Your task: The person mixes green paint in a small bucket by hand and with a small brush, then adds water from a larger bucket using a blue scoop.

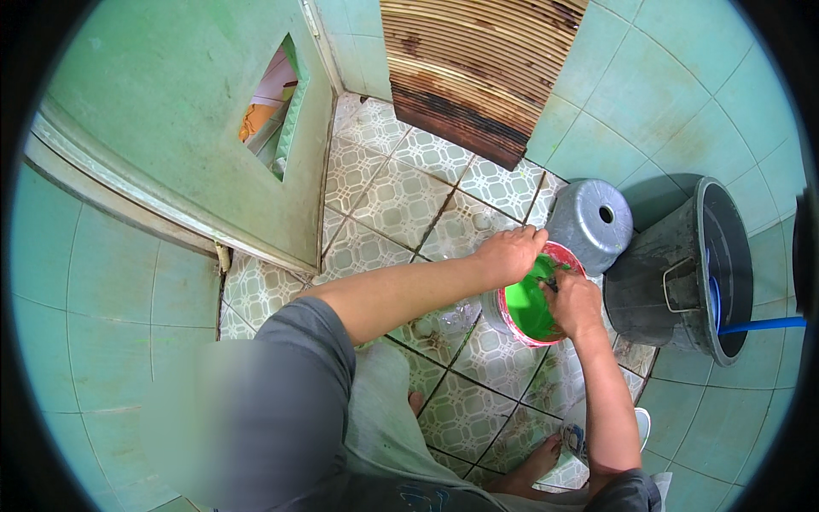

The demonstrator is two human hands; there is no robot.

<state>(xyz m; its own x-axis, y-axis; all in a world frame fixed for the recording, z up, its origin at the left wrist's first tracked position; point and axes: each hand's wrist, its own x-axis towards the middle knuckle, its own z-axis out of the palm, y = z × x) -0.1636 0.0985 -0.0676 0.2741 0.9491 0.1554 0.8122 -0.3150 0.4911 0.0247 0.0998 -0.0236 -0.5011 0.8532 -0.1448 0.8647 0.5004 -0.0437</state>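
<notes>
A paint bucket (510, 322) with a red, paint-smeared rim stands on the floor in front of me. Bright green paint (527, 309) fills its inside. My left hand (510, 256) is closed over the bucket's far rim. Over the right side of the opening, my right hand (575, 302) is closed round a dark handle (552, 283). The handle's lower end is hidden by my fingers and the paint, so I cannot tell the tool's kind.
Right of the bucket lies an upturned grey basin (589, 224) with a hole, beside a large black tub (653, 294) with a blue hose (762, 324). A pale green door (196, 128) is at left, a brown ridged panel (478, 68) at the far wall, and clear plastic (459, 316) by the bucket.
</notes>
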